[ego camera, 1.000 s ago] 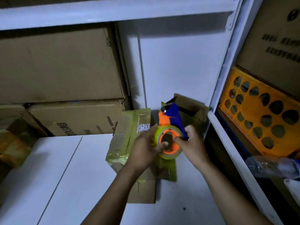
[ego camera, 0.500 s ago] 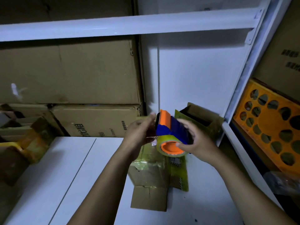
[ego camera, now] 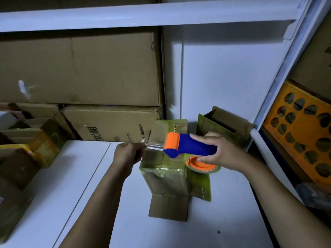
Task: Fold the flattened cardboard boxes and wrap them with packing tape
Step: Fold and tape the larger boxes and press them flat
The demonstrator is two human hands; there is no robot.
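Note:
My right hand [ego camera: 224, 153] grips a blue and orange tape dispenser [ego camera: 186, 146] with a clear tape roll [ego camera: 202, 164] on an orange core, held above the white shelf. My left hand [ego camera: 129, 153] pinches the free end of a clear tape strip [ego camera: 152, 146] stretched leftward from the dispenser. Below them lies a flattened cardboard box [ego camera: 166, 179], partly wrapped in yellowish tape, with a bare flap toward me. A second taped box [ego camera: 223, 126] stands open behind it at the back right.
Large cardboard cartons [ego camera: 80, 68] are stacked at the back left on the white shelf [ego camera: 206, 233]. More taped boxes [ego camera: 21, 158] sit at the left edge. A white shelf post [ego camera: 279, 86] stands right, with an orange perforated crate [ego camera: 302, 131] beyond it.
The dispenser has turned on its side and my hands have spread apart. My left hand pulled a strip of tape out to the left.

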